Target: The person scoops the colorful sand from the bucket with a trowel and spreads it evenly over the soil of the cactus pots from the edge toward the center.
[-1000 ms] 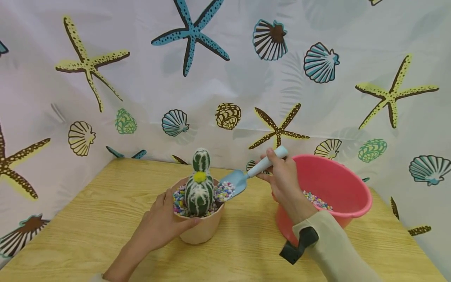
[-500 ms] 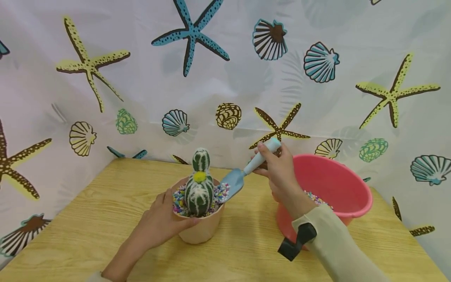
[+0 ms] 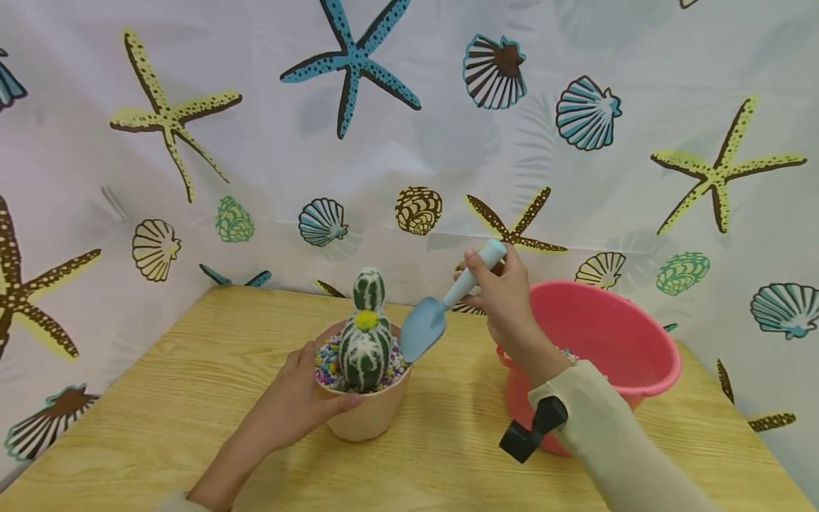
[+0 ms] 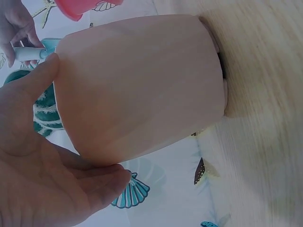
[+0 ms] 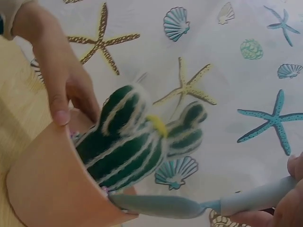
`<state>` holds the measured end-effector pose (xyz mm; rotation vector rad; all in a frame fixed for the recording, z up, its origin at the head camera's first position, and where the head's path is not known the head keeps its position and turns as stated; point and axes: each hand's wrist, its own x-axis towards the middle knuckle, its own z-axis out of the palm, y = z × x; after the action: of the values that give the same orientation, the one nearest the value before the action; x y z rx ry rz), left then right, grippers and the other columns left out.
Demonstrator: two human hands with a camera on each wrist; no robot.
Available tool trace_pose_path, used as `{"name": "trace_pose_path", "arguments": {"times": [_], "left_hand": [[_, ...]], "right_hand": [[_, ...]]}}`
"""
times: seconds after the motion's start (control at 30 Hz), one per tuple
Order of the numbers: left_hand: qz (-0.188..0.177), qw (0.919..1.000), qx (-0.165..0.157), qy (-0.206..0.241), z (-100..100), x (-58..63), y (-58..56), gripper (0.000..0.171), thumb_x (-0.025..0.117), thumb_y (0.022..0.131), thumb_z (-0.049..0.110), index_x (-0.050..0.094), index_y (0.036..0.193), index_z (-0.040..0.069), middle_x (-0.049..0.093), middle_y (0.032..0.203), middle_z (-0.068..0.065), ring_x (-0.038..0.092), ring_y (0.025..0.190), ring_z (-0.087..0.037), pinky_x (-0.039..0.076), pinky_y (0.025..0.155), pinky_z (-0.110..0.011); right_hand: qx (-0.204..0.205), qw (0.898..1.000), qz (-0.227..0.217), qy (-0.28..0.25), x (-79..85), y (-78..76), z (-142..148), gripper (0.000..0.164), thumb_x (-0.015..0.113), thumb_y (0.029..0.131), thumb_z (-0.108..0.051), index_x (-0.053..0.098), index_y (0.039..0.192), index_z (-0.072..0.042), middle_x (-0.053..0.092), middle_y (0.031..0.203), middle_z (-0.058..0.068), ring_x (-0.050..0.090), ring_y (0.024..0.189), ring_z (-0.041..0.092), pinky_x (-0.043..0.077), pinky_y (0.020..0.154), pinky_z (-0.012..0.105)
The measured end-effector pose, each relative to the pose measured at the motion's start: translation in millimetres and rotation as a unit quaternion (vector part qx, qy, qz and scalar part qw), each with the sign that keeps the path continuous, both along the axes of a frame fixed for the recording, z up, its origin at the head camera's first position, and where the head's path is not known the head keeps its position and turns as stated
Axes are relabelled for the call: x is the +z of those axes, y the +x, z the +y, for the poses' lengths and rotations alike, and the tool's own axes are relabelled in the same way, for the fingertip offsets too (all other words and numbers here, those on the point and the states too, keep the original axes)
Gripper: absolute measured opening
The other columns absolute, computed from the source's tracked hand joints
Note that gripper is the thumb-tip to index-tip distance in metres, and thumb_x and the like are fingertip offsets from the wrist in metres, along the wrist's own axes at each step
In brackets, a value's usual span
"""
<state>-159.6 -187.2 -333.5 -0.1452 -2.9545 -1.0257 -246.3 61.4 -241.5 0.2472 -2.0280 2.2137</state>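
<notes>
My left hand grips the rim of a peach-coloured plant pot, its thumb on the near side and its fingers at the left. In the left wrist view the pot wall lies between thumb and fingers. A striped green-and-white cactus with a yellow flower stands in the pot among colourful pebbles. My right hand holds a light blue hand trowel by its handle, tilted with the blade down at the pot's right rim. In the right wrist view, the blade reaches to the rim beside the cactus.
Right of the pot stands a pink bucket holding more pebbles, partly hidden behind my right forearm. Both stand on a wooden table. A white cloth printed with starfish and shells hangs behind the table.
The trowel's handle has risen and swung left, tipping the blade steeper. Pebbles that lay on the blade have slid off into the pot's right side. The left hand has stayed on the pot.
</notes>
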Motion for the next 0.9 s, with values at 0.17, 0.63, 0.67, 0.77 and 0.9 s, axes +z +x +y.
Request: {"name": "trace_pose_path", "arguments": {"times": [0.17, 0.63, 0.67, 0.77, 0.9], "left_hand": [[0.013, 0.9999, 0.008, 0.003, 1, -3.0, 2.0, 0.113, 0.065, 0.078, 0.063, 0.012, 0.148, -0.008, 0.029, 0.142, -0.037, 0.042, 0.124, -0.054, 0.041, 0.095, -0.062], [0.011, 0.9993, -0.026, 0.025, -7, 0.9, -5.4, 0.115, 0.072, 0.075, 0.058, 0.010, 0.150, -0.004, 0.022, 0.146, -0.036, 0.036, 0.129, -0.054, 0.038, 0.098, -0.064], [0.007, 0.9991, -0.031, 0.027, -9, 0.6, -7.8, 0.116, 0.073, 0.075, 0.058, 0.009, 0.150, -0.005, 0.020, 0.147, -0.036, 0.033, 0.130, -0.054, 0.037, 0.099, -0.065], [0.004, 0.9991, -0.034, 0.025, -10, -1.7, -10.7, 0.116, 0.072, 0.075, 0.059, 0.008, 0.151, -0.002, 0.016, 0.150, -0.035, 0.030, 0.132, -0.055, 0.036, 0.100, -0.065], [-0.004, 0.9998, -0.002, 0.018, -6, -4.7, -4.5, 0.119, 0.067, 0.074, 0.066, 0.007, 0.152, -0.001, 0.017, 0.150, -0.033, 0.038, 0.128, -0.053, 0.041, 0.097, -0.061]], "right_hand": [[0.000, 1.000, -0.002, 0.022, -6.4, 0.4, -3, 0.017, 0.053, 0.098, -0.017, 0.045, 0.107, -0.006, 0.056, 0.102, 0.016, 0.066, 0.083, 0.017, 0.059, 0.067, 0.038], [-0.004, 1.000, 0.017, 0.026, -6.0, -0.7, -8, 0.020, 0.054, 0.098, -0.017, 0.044, 0.110, -0.006, 0.057, 0.103, 0.017, 0.066, 0.086, 0.017, 0.058, 0.064, 0.034], [-0.003, 1.000, 0.017, 0.025, -7.5, -0.8, -8, 0.019, 0.054, 0.098, -0.017, 0.044, 0.109, -0.006, 0.057, 0.101, 0.015, 0.066, 0.085, 0.016, 0.058, 0.063, 0.034], [-0.007, 1.000, 0.015, 0.023, -8.1, -0.7, -6, 0.017, 0.054, 0.098, -0.017, 0.044, 0.106, -0.006, 0.057, 0.098, 0.011, 0.066, 0.084, 0.015, 0.058, 0.062, 0.035], [-0.018, 1.000, 0.014, 0.021, -6.3, -1.7, -6, 0.019, 0.054, 0.098, -0.017, 0.044, 0.110, -0.006, 0.057, 0.103, 0.015, 0.066, 0.084, 0.014, 0.058, 0.063, 0.034]]}}
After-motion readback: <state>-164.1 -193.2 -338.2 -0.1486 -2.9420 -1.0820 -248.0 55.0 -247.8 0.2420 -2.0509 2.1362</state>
